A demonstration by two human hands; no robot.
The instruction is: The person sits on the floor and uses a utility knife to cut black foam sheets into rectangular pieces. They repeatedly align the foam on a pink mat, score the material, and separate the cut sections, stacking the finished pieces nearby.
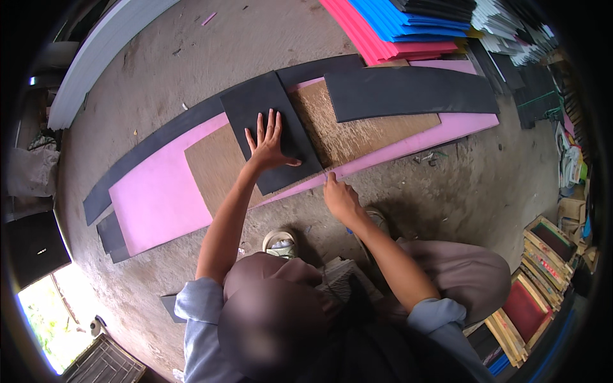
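My left hand lies flat with fingers spread on a black rectangular sheet, pressing it from above. This sheet lies across a worn brown board, which rests on a long pink foam sheet. Just off the black sheet's near right corner, my right hand is closed at the pink sheet's near edge. Whatever its fingers grip is too small or hidden to make out. To the right, a separate black sheet overlaps the board's far side.
A long dark sheet sticks out beneath the pink one. Stacked pink, blue and black foam sheets stand at the far right. Wooden frames are piled at the near right. My feet are close to the sheets on the concrete floor.
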